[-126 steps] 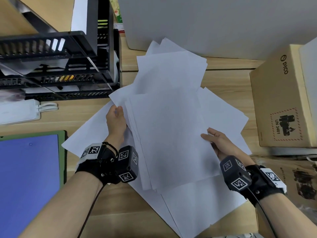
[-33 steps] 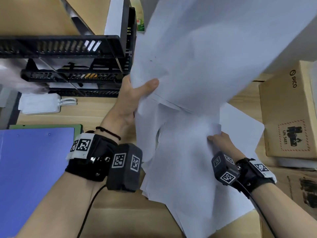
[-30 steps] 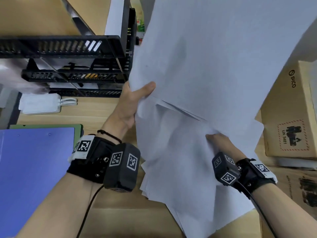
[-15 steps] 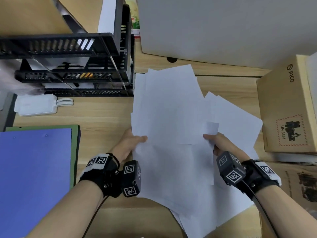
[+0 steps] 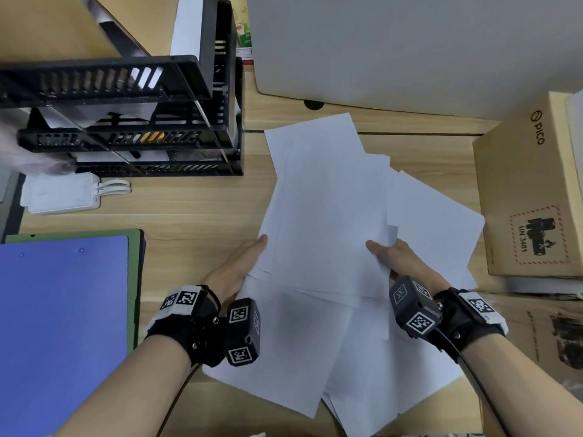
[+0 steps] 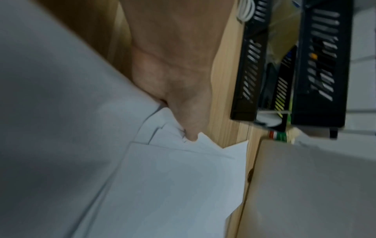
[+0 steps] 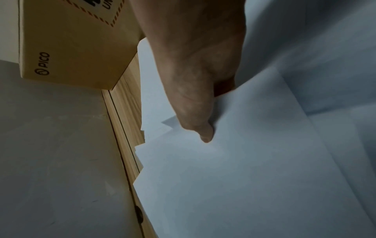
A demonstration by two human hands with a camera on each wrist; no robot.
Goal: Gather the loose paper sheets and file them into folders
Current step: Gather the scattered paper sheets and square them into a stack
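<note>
We have the stack of white sheets between our two hands, out over the middle of the desk, and it's lying on top of more loose sheets fanned out beneath it toward us. Our left hand is at the stack's left edge, thumb on top of the paper and the fingers tucked under, so it's pinching that edge; the left wrist view shows the thumb pressed on staggered paper corners, a bit blurred. Our right hand has the right edge, thumb flat on the top sheet, fingers curled underneath, gripping the bundle; the right wrist view confirms the thumb on top and the paper closed in the hand. The edges aren't squared, corners stick out at the far end and on the right, where one sheet lies angled toward the box, a brown carton marked PICO. The blue folder lies flat at our left, well apart from the paper, with a green one showing under its edge. Beyond it sits a black tray rack, and a white power bank with its cable just in front of that. A grey board stands at the far edge of the desk.
</note>
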